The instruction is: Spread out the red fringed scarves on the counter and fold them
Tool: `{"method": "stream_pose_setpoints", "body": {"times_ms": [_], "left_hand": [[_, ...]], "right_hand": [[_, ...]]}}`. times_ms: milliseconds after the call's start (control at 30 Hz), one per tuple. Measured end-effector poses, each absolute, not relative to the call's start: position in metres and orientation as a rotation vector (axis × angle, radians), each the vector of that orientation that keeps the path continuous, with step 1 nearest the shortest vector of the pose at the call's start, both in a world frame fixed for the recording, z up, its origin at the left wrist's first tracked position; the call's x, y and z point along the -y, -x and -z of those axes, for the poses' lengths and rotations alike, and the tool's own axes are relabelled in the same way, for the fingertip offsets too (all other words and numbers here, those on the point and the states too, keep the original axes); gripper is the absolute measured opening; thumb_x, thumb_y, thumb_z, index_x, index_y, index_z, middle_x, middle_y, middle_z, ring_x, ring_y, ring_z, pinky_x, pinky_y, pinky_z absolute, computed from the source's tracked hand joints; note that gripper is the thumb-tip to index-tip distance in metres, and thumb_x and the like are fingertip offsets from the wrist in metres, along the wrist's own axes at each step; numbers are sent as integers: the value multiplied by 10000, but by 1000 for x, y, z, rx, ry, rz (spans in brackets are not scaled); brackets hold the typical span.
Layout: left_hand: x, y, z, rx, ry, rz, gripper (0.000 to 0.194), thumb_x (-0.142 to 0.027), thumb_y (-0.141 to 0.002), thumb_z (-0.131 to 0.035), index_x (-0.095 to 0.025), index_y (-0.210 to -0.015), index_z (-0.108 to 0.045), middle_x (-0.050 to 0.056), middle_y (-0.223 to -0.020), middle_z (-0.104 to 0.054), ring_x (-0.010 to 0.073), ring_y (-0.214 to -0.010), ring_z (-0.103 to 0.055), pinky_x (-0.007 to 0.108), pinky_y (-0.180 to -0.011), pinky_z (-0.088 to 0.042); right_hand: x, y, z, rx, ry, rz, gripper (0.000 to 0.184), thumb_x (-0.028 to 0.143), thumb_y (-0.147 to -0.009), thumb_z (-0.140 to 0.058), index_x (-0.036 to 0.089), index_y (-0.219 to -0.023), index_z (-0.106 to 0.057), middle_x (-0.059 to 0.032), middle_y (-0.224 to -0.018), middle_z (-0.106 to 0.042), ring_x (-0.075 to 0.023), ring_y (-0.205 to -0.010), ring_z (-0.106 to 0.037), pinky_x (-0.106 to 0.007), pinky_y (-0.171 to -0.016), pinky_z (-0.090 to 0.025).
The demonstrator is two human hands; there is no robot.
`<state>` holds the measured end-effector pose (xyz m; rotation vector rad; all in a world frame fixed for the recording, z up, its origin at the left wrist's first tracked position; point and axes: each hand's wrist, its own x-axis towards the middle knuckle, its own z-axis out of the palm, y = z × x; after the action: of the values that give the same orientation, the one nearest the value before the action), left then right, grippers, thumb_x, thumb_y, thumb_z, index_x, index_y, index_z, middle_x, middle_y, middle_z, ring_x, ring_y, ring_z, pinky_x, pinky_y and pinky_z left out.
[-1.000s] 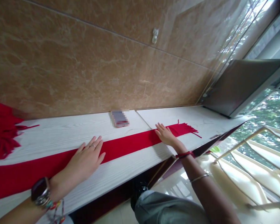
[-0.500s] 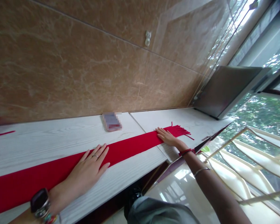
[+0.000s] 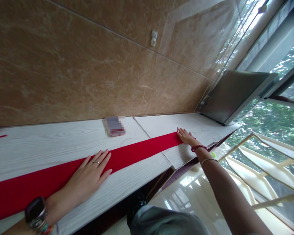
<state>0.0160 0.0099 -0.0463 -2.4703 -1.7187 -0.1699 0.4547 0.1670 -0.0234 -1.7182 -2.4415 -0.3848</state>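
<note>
Smoothing appears in hand: red scarf (image 3: 142,148) spans lower left to centre right, left hand (image 3: 89,175) and right hand (image 3: 188,137) laid on it (palms down, nothing grasped); next move likely calls for light, even pressure.

Plain red cloth (image 3: 142,150), white wood-grained counter (image 3: 51,143)

Wall (image 3: 88,71) tiled in marbled brown | glossy floor (image 3: 181,192) lit by daylight | greenery (image 3: 264,114) seen through window (image 3: 291,116)
</note>
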Motion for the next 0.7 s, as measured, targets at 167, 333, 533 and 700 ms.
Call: {"method": "stream_pose_setpoints", "body": {"times_ms": [167, 333, 533, 700], "left_hand": [[-5, -20, 40, 1668, 2466, 229, 602, -479, -854, -346, -121, -1338, -346, 108, -1386, -344, 250, -1268, -318, 422, -1014, -284], [1, -20, 36, 1516, 2557, 240, 468, -374, -894, -342, -182, -1317, -387, 90, -1385, -355, 219, -1257, -341, 386, -1021, -275], [9, -18, 28, 1626, 2645, 53, 488, -408, -899, -320, -213, -1346, -329, 59, -1427, -259, 221, -1310, -225, 416, -1047, -206], [12, -19, 24, 1716, 2631, 33, 486, -396, -898, -312, -235, -1357, -301, 48, -1431, -248, 242, -1314, -208, 458, -1041, -195]], "right_hand": [[-148, -375, 14, 2547, 1589, 224, 476, 355, -903, -332, 132, -1322, -366, -140, -1358, -387, -237, -1264, -317, -421, -1006, -316], [-90, -278, 4, 2851, 898, -165, 539, 429, -894, -336, 108, -1325, -372, -124, -1379, -360, -182, -1290, -266, -328, -1054, -251], [-93, -251, 31, 2873, 994, -129, 525, 437, -923, -229, 175, -1375, -269, -107, -1424, -272, -230, -1308, -210, -453, -1043, -217], [-128, -306, 48, 2752, 1311, 94, 440, 355, -940, -225, 200, -1336, -338, -100, -1397, -337, -219, -1292, -258, -454, -1003, -293]]}}
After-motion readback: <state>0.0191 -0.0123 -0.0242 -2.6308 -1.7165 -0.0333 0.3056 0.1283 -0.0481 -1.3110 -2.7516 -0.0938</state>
